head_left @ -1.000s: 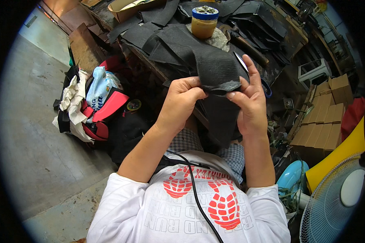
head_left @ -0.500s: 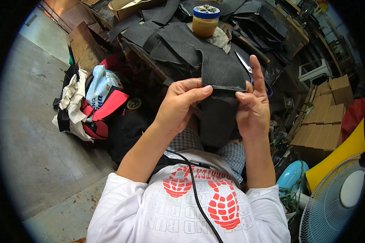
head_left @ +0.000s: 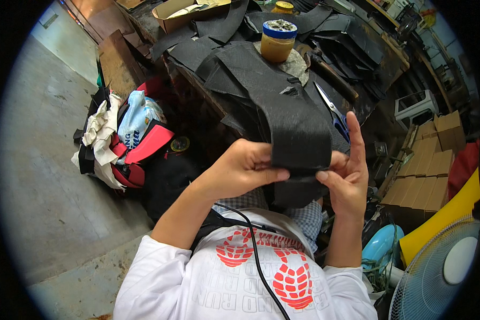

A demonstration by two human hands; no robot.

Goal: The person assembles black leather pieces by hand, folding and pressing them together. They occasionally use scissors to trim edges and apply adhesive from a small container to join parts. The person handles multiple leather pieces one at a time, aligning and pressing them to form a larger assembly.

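A black leather-like strip [head_left: 301,144] arches over the table edge toward me, with a fold at its near end. My left hand [head_left: 245,170] pinches the left side of that fold between thumb and fingers. On the right side, my right hand [head_left: 346,184] grips the same fold, its index finger pointing up. Below the fold, a black flap hangs over my lap. Scissors [head_left: 329,105] with blue handles lie just beyond my right hand. Many black pieces [head_left: 229,64] overlap on the table under and behind the strip.
A blue-rimmed jar of yellowish-brown paste [head_left: 278,45] stands on a round pale slab [head_left: 294,66], beside a wooden tool handle [head_left: 333,77]. Fabric scraps [head_left: 106,133] pile up at the left. Brown cardboard boxes [head_left: 421,173] and a fan [head_left: 437,277] stand at the right.
Both hands have come nearer to me and slightly right, drawing the strip along. It now curves over above my fingers, and more of its length shows.
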